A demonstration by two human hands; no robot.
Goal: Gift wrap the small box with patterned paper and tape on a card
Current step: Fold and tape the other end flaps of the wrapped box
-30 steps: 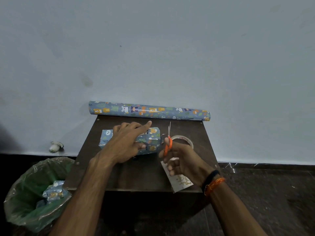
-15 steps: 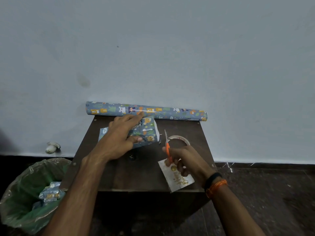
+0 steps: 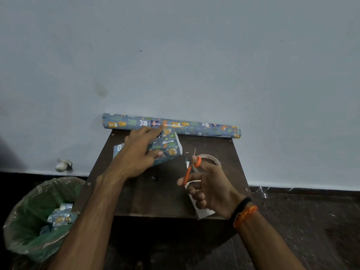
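Observation:
The small box [image 3: 167, 149], wrapped in blue animal-patterned paper, lies tilted on the dark wooden table [image 3: 148, 193], with a loose white-edged flap at its right end. My left hand [image 3: 138, 154] presses down on it, fingers spread over the top. My right hand [image 3: 206, 184] grips orange-handled scissors [image 3: 191, 166], blades pointing up just right of the flap. A small paper scrap [image 3: 187, 155] hangs by the blades. The white card [image 3: 202, 210] lies under my right hand at the table's front edge. A tape roll [image 3: 211, 158] sits behind that hand.
The paper roll [image 3: 194, 126] lies along the table's back edge against the wall. A green-lined bin [image 3: 37, 215] with paper scraps stands on the floor at the left. A small white object [image 3: 62, 164] rests by the skirting.
My left hand has lifted and tilted the box's right end toward the roll. My right hand with the scissors has drawn back toward me, and a paper scrap now shows at the blades.

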